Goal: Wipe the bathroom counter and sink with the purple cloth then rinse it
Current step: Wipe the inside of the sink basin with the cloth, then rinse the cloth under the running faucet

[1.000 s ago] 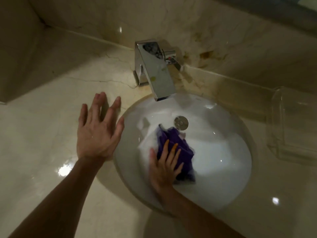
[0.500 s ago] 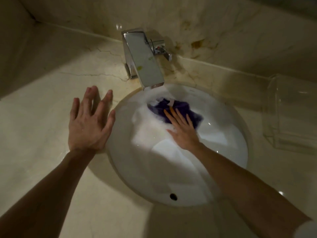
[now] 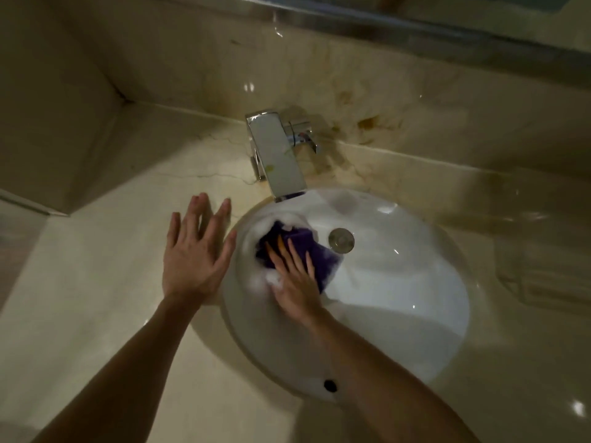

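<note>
Nearest the camera, two bare forearms reach up from the bottom edge over a glossy beige marble counter [image 3: 96, 314]. Just past the near rim of the white oval sink [image 3: 399, 298] sits a small dark overflow hole [image 3: 330, 385].

The right hand [image 3: 295, 282] lies inside the basin on its left slope, palm down, fingers straight and slightly fanned, pressing flat on the purple cloth [image 3: 319, 254]. The cloth is bunched against the left wall of the bowl, part of it hidden under the fingers, with white soap foam [image 3: 271, 278] clinging round its left and upper edges and by the thumb. To the right of the cloth, close to its edge, is the round metal drain plug [image 3: 341, 239].

The left hand [image 3: 195, 254] is palm down on the counter just beside the sink's left rim, fingers straight and spread apart, holding nothing; the thumb side reaches the rim.

Beyond the bowl stands a square chrome faucet [image 3: 276, 161], its spout hanging over the back edge of the basin, with a lever handle [image 3: 302, 137] on its right side. To the right of the sink, dim and hard to make out, is a clear plastic container [image 3: 543, 270] on the counter. Behind the faucet rises a marble backsplash [image 3: 351, 84] with brownish stains [image 3: 367, 123] to the right of the handle, and above it a dark strip runs along the top edge
</note>
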`<state>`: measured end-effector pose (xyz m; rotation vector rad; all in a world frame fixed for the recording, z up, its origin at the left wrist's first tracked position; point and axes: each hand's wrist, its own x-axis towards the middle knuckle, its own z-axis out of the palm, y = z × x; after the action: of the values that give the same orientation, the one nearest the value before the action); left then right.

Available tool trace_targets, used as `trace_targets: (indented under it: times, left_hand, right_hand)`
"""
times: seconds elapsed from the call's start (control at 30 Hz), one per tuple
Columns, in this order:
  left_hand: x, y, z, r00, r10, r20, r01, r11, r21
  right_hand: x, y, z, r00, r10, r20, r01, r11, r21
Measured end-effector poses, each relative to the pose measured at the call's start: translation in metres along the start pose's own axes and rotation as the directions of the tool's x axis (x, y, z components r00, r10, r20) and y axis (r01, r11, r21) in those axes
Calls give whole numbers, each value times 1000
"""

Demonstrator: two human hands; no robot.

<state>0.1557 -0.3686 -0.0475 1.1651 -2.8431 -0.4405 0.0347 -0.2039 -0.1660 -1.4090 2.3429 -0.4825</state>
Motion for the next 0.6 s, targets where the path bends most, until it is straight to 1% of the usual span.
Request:
trace_targets:
  times: [0.07, 0.2, 0.23, 0.27, 0.3, 0.33, 0.37, 0.4, 0.43, 0.47, 0.5, 0.57, 0.6]
  left_hand:
    - [1, -2, 1, 1000, 5, -2, -5, 1000, 3]
    - [1, -2, 1, 1000, 5, 23, -5, 1000, 19]
    - [1, -2, 0, 1000, 5, 23, -5, 1000, 23]
    - [2, -2, 0, 1000, 7, 19, -7, 1000, 21]
    - [2, -2, -1, 1000, 9, 16, -10, 1000, 10]
    - [1, -3, -2, 1000, 10, 18, -10, 1000, -6]
    - [1, -4, -3, 1000, 9, 24, -8, 1000, -22]
    - [1, -3, -4, 999, 6, 32, -5, 999, -38]
    - [2, -2, -7, 999, -4, 42, 7, 998, -59]
    - [3, 1, -12, 999, -27, 44, 30, 996, -86]
    - [4, 6, -19, 998, -54, 32, 57, 993, -108]
    - [0, 19, -32, 997, -69, -17, 66, 989, -136]
    - [-5, 26, -36, 998, -52, -39, 45, 987, -153]
  right_hand:
    - [15, 11, -7, 1000, -24, 20, 25, 998, -50]
    - [22, 26, -32, 976, -118, 181, 132, 989, -69]
    - [24, 24, -42, 969, -126, 210, 138, 990, -42]
    - [29, 19, -56, 968, -96, 233, 85, 995, 57]
    - [33, 13, -73, 972, -30, 231, -13, 983, 185]
    - [37, 8, -90, 978, 40, 203, -99, 951, 291]
    - [40, 3, -108, 984, 127, 129, -167, 910, 379]
    - [42, 0, -124, 981, 191, 39, -189, 882, 432]
    - [43, -3, -140, 969, 244, -28, -205, 867, 455]
    - [46, -5, -156, 956, 281, -86, -216, 871, 441]
    - [48, -11, -175, 940, 317, -125, -232, 865, 445]
    - [57, -24, -208, 919, 361, -160, -251, 847, 469]
    - [62, -30, -222, 917, 360, -173, -253, 859, 445]
